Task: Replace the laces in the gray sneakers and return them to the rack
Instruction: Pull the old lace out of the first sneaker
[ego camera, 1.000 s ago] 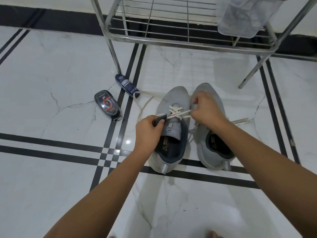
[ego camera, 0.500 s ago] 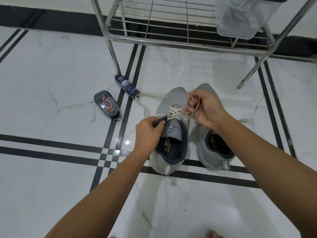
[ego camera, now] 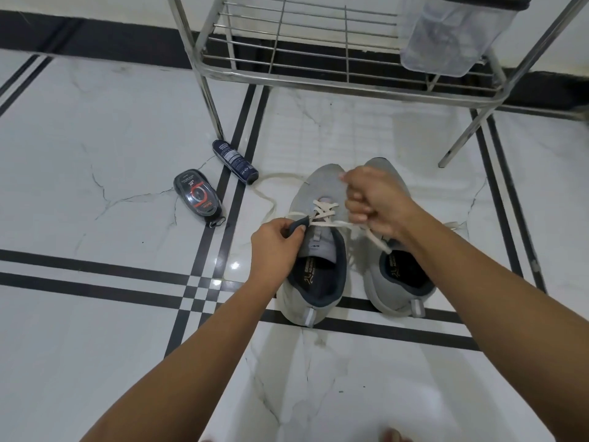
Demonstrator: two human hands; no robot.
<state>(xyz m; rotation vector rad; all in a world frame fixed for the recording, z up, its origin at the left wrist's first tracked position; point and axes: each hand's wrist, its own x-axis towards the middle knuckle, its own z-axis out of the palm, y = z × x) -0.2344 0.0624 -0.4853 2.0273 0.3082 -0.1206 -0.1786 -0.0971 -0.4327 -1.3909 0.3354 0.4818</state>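
Two gray sneakers stand side by side on the white floor, toes pointing at the rack. The left sneaker (ego camera: 314, 275) has a white lace (ego camera: 323, 213) crossed through its lower eyelets. My left hand (ego camera: 275, 247) pinches the dark edge of that sneaker's collar beside the tongue. My right hand (ego camera: 374, 200) is curled into a fist around the lace's right end, above the toe area between both shoes. The right sneaker (ego camera: 401, 282) is partly hidden by my right forearm. The lace's other end (ego camera: 271, 193) trails left across the floor.
A steel wire rack (ego camera: 318, 74) stands just beyond the sneakers, with a clear plastic container (ego camera: 452, 39) on its right side. A dark spray can (ego camera: 234, 161) and a black shoe-polish sponge case (ego camera: 199, 196) lie on the floor to the left.
My right hand has pulled the lace end up and toward the right, drawing it tighter through the eyelets. My left hand stays on the collar edge.
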